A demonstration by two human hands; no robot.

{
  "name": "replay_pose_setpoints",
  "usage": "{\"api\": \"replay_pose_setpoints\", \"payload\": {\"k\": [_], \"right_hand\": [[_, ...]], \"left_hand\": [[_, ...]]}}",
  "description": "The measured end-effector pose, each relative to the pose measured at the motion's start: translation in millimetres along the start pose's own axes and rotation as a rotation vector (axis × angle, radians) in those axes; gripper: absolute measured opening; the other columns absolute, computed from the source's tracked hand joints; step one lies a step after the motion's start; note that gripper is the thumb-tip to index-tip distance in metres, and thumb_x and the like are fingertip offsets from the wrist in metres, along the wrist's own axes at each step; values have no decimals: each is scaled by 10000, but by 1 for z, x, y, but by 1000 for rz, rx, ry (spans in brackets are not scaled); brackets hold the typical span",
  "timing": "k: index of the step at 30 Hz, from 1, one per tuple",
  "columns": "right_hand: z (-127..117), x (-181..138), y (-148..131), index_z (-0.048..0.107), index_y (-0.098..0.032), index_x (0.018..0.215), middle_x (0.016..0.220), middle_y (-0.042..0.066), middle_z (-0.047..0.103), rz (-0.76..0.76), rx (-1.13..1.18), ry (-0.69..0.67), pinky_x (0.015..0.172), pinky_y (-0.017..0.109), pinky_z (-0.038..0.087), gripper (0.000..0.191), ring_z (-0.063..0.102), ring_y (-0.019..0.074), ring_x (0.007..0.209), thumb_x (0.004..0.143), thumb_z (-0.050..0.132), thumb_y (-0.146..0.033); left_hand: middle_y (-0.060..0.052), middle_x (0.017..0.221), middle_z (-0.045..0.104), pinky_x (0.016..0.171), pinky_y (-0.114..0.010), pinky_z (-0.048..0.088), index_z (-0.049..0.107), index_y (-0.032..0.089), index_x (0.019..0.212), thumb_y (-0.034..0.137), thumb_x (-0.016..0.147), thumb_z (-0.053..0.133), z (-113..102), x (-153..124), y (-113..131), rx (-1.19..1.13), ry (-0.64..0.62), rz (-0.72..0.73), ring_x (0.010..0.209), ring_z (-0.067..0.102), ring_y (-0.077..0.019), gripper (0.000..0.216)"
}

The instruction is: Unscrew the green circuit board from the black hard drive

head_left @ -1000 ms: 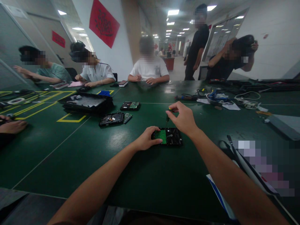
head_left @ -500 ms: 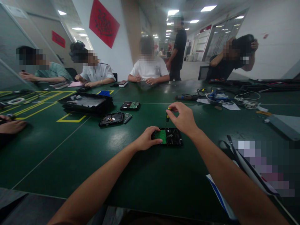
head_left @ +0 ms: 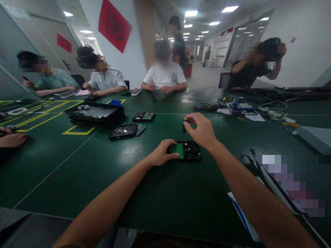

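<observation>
A black hard drive (head_left: 190,151) with a green circuit board on its left part lies on the green table (head_left: 160,193) in front of me. My left hand (head_left: 161,153) is closed on the drive's left edge, thumb resting on the green board. My right hand (head_left: 201,131) pinches the top of a small screwdriver (head_left: 183,126) with a black and yellow handle, held upright with its tip down on the drive's far edge.
Two more drives (head_left: 123,131) (head_left: 143,116) and a black tray (head_left: 94,113) lie to the far left. Cables and tools (head_left: 243,106) clutter the far right. Papers and a cable (head_left: 254,172) lie near my right forearm. Several people sit around the table; another person's hand (head_left: 12,139) rests at the left edge.
My hands stay on the drive and screwdriver, the fingers shifting slightly on the handle. A standing person in black has walked from right to left in the background.
</observation>
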State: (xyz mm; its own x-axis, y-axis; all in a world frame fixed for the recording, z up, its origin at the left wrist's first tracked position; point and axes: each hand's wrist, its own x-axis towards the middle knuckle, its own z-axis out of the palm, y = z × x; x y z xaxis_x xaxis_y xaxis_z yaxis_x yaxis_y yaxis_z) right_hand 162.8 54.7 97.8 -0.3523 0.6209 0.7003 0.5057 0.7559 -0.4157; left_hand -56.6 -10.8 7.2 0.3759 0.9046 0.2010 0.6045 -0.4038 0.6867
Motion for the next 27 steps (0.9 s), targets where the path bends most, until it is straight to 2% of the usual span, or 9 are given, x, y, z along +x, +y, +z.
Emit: {"api": "replay_pose_setpoints", "payload": {"k": [5,11,17,23,27], "right_hand": [[2,-1,1,584,-226,980,946,60,694,100,56,25,794,398,541,178,665,218,836,886,647,-364],[-1,0,-1,624,-226,1022,993,67,671,3,23,0,844,398,531,142,653,214,885,910,600,-310],[0,0,1,597,-218,1001,978,72,681,64,43,18,828,417,534,153,653,230,877,875,630,-298],[-1,0,-1,618,-230,1017,1004,77,660,2,16,4,859,421,516,130,636,231,908,905,582,-285],[1,0,1,600,-221,995,992,80,670,40,29,22,833,422,519,139,636,237,887,877,614,-293]], "left_hand": [[-106,1401,516,1139,-492,376,521,248,1329,481,805,721,0,0,0,-4,-13,-10,1321,470,-291,607],[-105,1407,509,1145,-488,370,520,251,1329,480,814,713,0,0,1,-5,-9,-10,1322,468,-284,596],[-105,1420,503,1145,-496,371,516,257,1339,482,815,711,-2,0,3,-12,-17,-15,1332,463,-292,603],[-95,1401,518,1138,-498,380,525,260,1324,472,807,723,-1,0,1,-2,-11,-16,1317,478,-291,593],[-100,1403,517,1138,-486,382,519,254,1334,477,816,712,-1,0,2,3,-13,-5,1320,474,-286,596]]}}
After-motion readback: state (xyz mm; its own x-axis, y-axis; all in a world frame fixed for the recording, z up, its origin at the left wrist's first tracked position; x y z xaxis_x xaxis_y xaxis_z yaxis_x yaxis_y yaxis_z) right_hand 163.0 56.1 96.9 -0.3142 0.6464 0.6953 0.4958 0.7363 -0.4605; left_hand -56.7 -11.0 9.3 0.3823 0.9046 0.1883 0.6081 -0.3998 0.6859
